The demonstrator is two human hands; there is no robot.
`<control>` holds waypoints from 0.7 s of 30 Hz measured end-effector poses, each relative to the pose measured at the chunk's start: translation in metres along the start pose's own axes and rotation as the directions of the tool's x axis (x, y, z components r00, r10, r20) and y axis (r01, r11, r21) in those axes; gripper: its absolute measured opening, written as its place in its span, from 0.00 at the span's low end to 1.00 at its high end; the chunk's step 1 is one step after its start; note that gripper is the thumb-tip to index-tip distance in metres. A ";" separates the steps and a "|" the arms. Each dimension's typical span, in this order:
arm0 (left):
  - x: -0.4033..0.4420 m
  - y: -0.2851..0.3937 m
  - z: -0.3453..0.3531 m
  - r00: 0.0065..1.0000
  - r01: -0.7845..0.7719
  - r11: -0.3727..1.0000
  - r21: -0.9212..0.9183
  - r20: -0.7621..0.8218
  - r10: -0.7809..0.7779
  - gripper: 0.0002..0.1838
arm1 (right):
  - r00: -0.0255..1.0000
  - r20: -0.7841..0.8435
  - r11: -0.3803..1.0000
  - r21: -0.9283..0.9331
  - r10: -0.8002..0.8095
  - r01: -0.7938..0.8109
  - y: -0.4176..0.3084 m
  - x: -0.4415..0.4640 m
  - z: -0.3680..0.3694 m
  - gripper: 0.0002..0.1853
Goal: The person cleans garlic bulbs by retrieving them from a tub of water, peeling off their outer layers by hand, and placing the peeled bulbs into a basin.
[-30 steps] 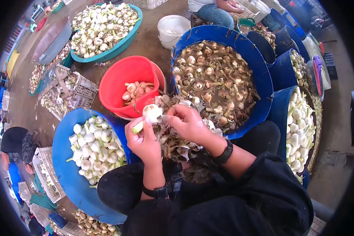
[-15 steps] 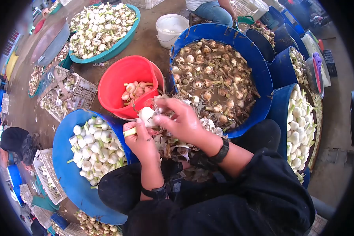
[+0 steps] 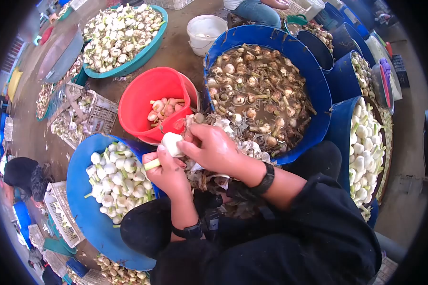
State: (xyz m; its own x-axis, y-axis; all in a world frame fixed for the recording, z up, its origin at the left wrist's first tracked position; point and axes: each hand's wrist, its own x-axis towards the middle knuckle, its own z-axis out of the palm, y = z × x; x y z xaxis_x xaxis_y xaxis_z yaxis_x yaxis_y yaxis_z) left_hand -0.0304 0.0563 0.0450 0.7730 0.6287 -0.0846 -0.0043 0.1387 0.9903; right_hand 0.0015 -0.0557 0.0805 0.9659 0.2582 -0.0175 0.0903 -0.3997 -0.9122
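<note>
A white, peeled-looking garlic bulb [image 3: 172, 144] with a short green stem is held in front of me. My left hand [image 3: 168, 175] is closed around its stem end, and the stem pokes out to the left. On the bulb's other side, my right hand [image 3: 215, 149] is closed, with the thumb and curled fingers pressed against it. Whether a strip of skin lies between those fingers is hidden. Loose papery garlic skins [image 3: 209, 175] are heaped just under both hands. Beyond them stands a red bucket [image 3: 142, 99] with some pinkish bulbs inside.
A blue tub [image 3: 318, 118] of muddy water and unpeeled garlic stands ahead right. Another blue tub [image 3: 81, 190] with clean white bulbs is at my left knee, and a third [image 3: 340, 123] is at the right. A white bucket [image 3: 207, 38] and a person's jeans [image 3: 254, 13] are farther off.
The right hand has come down onto the bulb, its fingers now more curled. Held in the left hand, the bulb has shifted slightly left and down.
</note>
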 end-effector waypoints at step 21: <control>0.011 0.000 -0.015 0.911 0.374 0.851 -0.368 -0.024 -0.411 0.11 | 0.960 0.197 0.883 -0.460 0.201 -0.091 0.091 -0.014 0.009 0.12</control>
State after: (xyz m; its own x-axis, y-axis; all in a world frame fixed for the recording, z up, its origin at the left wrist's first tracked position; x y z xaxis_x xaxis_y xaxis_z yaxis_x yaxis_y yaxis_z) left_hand -0.0320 0.0747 0.0425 0.6911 0.5344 -0.4867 0.0519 0.6349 0.7709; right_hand -0.0060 -0.0872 -0.0057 0.8973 0.3404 -0.2810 0.1037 -0.7814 -0.6154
